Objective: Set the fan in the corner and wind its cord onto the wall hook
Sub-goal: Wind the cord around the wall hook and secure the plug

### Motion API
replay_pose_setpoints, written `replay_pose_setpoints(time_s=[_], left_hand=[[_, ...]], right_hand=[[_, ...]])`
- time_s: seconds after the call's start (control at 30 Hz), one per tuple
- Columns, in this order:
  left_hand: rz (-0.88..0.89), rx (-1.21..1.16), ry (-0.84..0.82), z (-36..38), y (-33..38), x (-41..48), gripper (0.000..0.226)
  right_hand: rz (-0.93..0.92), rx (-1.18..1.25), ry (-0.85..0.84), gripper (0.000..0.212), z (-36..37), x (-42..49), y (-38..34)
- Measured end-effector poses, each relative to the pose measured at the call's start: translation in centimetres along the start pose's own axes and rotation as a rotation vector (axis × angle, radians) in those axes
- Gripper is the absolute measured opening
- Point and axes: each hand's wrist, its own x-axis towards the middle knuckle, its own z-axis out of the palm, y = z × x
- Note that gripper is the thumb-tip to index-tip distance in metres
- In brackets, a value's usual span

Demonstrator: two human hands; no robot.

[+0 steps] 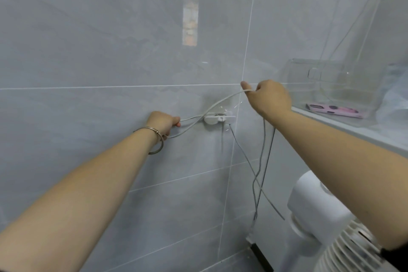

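Both forearms fill the near part of the view, reaching up and forward toward the grey tiled wall (110, 51). Low at the right, under the right forearm, the white fan (326, 216) stands by the corner where the tiled wall meets the ledge (353, 126), so the placing step looks done. The wall hook (219, 119), a small white bar lying level on the tile, sits between the two hands. The left hand (163, 123), with a bracelet (156, 139) on its wrist, is level with the hook and just to its left, fingers closed on a doubled bend of the cord (225, 100). The right hand (268, 97) is above and to the right of the hook, fingers pinched on the same cord, index finger extended. From that pinch the cord slopes down and leftward across the hook to the left hand, while slack strands hang from the hook and the right hand toward the fan. The left hand lies nearer the hook; the next turn probably depends on the right hand bringing its stretch down around the bar.
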Motion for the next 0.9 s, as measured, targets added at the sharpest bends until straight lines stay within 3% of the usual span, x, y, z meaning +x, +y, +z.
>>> replay_pose_setpoints(time_s=[0.1, 0.2, 0.3, 0.37, 0.43, 0.6, 0.7, 0.77, 0.9], left_hand=[[0.037, 0.063, 0.014, 0.3, 0.0, -0.1, 0.032], [0.165, 0.223, -0.003, 0.4, 0.0, -0.3, 0.031], [0.305, 0.444, -0.064, -0.2, -0.8, -0.7, 0.026], [0.350, 0.463, -0.074, -0.6, -1.4, -0.9, 0.025], [0.336, 0.354, -0.087, -0.9, -1.5, -1.2, 0.028], [0.429, 0.202, -0.114, -0.8, 0.7, -2.7, 0.032], [0.342, 0.011, -0.339, -0.2, 3.1, -4.5, 0.032], [0.375, 0.197, -0.418, 0.3, 3.7, -5.0, 0.022], [0.568, 0.731, -0.267, 0.8, 3.3, -4.7, 0.020]], right_hand=[[0.108, -0.052, -0.157, 0.075, -0.5, -0.2, -1.1], [0.103, 0.174, -0.433, 0.073, 0.0, -0.5, -2.0], [0.093, 0.489, -0.834, 0.038, 0.7, -0.8, -1.9], [0.094, 0.635, -1.031, 0.015, 1.0, -1.0, -1.6], [0.077, 0.653, -1.067, 0.012, 1.6, -1.0, -1.3], [-0.153, 0.294, -0.937, 0.020, 2.5, -1.5, -1.4], [-0.203, 0.220, -0.924, 0.021, 2.8, -2.1, -2.2], [-0.214, 0.231, -0.909, 0.020, 2.9, -2.3, -2.5], [-0.232, 0.223, -0.905, 0.025, 2.8, -2.6, -2.6]])
